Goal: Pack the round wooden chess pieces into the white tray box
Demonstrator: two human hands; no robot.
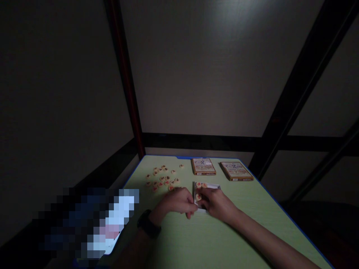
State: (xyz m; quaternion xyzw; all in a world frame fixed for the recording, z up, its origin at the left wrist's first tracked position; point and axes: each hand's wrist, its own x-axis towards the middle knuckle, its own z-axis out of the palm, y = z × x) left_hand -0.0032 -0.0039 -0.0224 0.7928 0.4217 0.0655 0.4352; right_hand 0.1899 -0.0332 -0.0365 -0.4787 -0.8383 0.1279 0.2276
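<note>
The right hand point(220, 203) pinches a round cream red-marked disc point(198, 197) inside the shallow white box point(202, 211), seemingly placing it; next calls for release. Left hand point(178, 200) curls at box's left, contents unclear.

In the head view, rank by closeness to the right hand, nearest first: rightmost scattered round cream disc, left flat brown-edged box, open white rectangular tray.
1. Open white rectangular tray: the right hand reaches into it.
2. Left flat brown-edged box: beyond the tray.
3. Rightmost scattered round cream disc: left of that box.
</note>
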